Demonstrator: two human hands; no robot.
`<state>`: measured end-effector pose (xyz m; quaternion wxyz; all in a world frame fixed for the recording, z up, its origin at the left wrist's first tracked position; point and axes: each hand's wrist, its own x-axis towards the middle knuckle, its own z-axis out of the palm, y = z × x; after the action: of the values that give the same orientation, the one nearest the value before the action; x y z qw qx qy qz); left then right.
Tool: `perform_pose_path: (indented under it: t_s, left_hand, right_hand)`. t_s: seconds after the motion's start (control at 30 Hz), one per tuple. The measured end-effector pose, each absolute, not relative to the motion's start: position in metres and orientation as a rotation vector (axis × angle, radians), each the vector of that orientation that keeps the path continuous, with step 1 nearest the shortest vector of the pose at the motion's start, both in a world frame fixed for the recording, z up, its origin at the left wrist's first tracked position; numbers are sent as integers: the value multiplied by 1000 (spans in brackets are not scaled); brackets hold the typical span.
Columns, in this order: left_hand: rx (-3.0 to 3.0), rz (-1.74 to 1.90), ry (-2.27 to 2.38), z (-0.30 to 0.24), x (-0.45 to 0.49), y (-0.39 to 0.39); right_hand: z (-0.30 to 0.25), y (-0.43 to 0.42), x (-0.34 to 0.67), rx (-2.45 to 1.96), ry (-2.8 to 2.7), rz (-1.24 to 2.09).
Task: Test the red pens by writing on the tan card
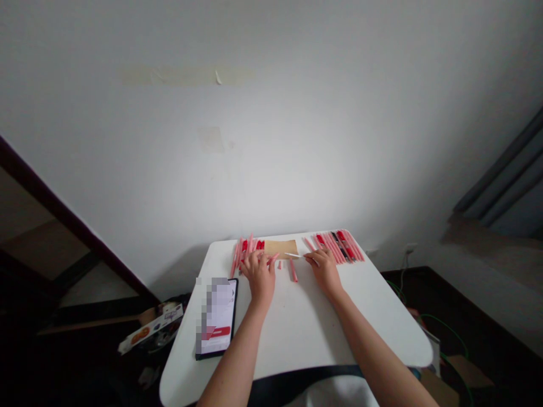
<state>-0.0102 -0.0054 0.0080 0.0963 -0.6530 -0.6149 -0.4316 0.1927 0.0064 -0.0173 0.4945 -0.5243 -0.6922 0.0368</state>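
My left hand (259, 276) is at the left side of the table, its fingers curled round a pink pen barrel (274, 258) whose end sticks out toward the middle. My right hand (324, 269) pinches a thin white stick, like a pen refill (292, 255), that points left. Between the hands lie a loose pink pen tube (294, 272) and a small pink piece (279, 264). Behind them rests a tan card (282, 247). Just beyond my left hand is a group of pink and red pens (236, 257), partly covered by the fingers.
A row of pink pens (335, 249), with red and black ones among them, lies at the table's back right. A phone (218, 319) with its screen lit lies at the left of the white table (297, 328). The wall (271, 169) stands right behind the table.
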Motion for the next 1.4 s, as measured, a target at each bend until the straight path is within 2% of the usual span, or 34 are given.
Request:
perform_pose_path:
  t_s: [0.2,0.47,0.67,0.8,0.97,1.13,1.3,1.4]
  left_hand:
    - [-1890,-1189,-1871,8,-12,-5]
    - [-1812,-829,-1969,0,-9,-8]
    - [-1819,-807,-1979,6,-5,-10]
    - [-2113,-910,-1732,9,0,-20]
    - [-2373,-760,-1441,-6,10,-35]
    - [-2487,-673,-1384,-7,12,-35]
    - [-2523,-745,-1404,3,22,-58]
    - [-2777,-668,-1124,-6,37,-80]
  right_hand:
    - [-19,7,193,-1278,-1688,84]
    - [-18,7,193,-1284,-1691,79]
    - [-19,6,193,-1302,-1704,75]
    - [-18,6,193,-1308,-1694,77]
    - [-16,6,196,-1334,-1645,84]
    - [-15,7,200,-1367,-1587,102]
    - [-17,9,202,-1385,-1569,113]
    - [-18,11,205,-1404,-1546,88]
